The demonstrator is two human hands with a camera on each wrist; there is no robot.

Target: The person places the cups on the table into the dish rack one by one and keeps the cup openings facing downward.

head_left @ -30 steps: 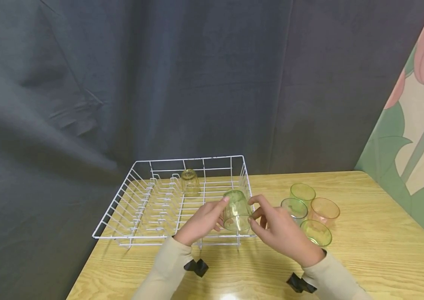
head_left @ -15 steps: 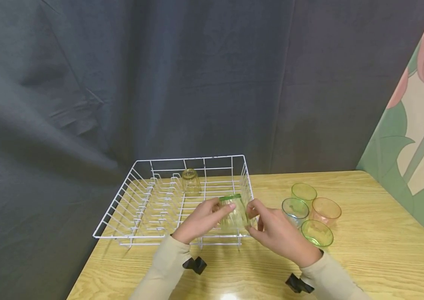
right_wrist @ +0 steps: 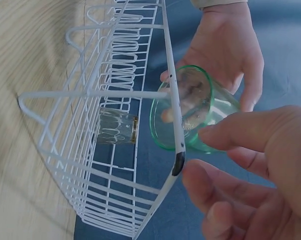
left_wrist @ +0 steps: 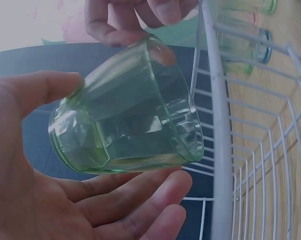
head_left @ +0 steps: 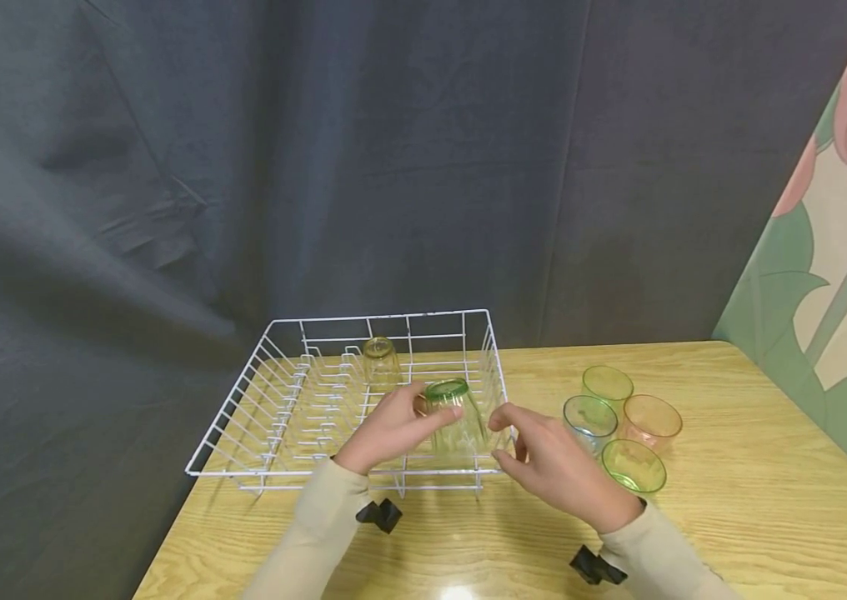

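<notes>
Left hand (head_left: 397, 429): grip closed round glass (head_left: 457, 433), partly hidden behind it | right hand (head_left: 554, 462): grip loosely parted, contact unclear | glass translucent green, mouth down, tilted, over rack (head_left: 281, 474) at table's (head_left: 754, 467) far left corner

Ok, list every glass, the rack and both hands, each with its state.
green glass: base up, tilted, held
amber glass: upside down in the rack
rack: standing on the table
orange glass: upright
blue-tinted glass: upright
rear yellow-green glass: upright
front yellow-green glass: upright
left hand: holding the green glass
right hand: fingers bent beside the green glass; contact unclear
</notes>
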